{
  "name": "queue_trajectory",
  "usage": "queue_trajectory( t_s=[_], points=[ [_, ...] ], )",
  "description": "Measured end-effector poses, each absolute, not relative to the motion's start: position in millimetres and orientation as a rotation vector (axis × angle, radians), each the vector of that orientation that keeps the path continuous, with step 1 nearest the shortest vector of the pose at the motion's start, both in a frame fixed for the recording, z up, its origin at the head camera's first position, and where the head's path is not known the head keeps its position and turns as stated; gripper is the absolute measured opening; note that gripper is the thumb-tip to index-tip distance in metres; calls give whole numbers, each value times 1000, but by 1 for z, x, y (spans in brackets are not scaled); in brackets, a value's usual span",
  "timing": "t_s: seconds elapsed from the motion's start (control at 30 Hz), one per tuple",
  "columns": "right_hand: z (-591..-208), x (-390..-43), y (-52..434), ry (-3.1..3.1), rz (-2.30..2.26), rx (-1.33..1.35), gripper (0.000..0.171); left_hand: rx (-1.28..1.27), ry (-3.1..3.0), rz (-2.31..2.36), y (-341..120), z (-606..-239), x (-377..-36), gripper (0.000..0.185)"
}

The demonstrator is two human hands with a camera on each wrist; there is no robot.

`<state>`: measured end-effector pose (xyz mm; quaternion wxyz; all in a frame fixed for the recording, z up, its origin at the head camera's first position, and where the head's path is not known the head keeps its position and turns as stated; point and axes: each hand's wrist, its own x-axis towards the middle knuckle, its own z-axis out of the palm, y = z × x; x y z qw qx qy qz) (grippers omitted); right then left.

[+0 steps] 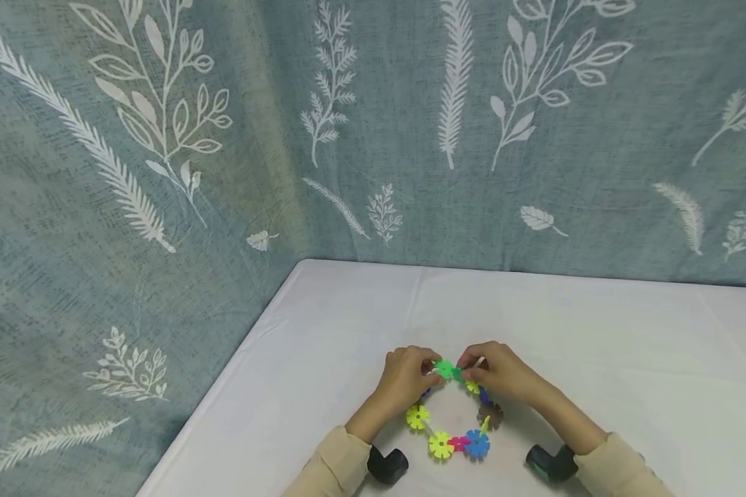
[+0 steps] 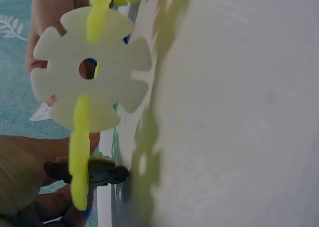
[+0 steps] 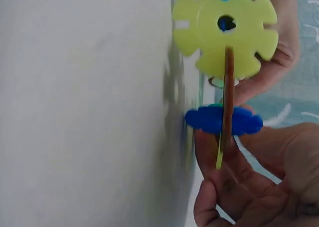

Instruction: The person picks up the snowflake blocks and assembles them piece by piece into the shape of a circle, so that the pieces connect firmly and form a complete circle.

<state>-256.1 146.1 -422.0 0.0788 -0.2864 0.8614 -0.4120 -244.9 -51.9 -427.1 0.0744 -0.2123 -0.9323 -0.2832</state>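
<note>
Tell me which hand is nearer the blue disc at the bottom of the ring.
Right. The right hand is up and slightly right of the blue disc; the left hand is farther, up-left across the ring.

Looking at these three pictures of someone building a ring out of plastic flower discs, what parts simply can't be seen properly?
- Head view: the join at the green notched plastic disc is covered by the left hand and right hand.
- Head view: the ring's slot joints are too small.
- Left wrist view: the pale yellow notched disc blocks the ring behind it.
- Right wrist view: the yellow-green disc is cut by the top edge.
</note>
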Motion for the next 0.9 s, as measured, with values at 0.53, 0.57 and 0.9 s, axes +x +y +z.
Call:
queue_trajectory(
  t_s=[0.53,0.57,0.9],
  points=[
    [-433,-256,133,2845,-1160,-883,16,-622,-2740,-1089,-46,-433,-246,19],
    [-433,-256,132,2866,-1156,-879,16,-620,-2729,-1083,-46,-434,-246,19],
    [-445,-249,128,2959,-1232,-810,16,-542,-2692,-1224,-45,-439,-243,22]
  ],
)
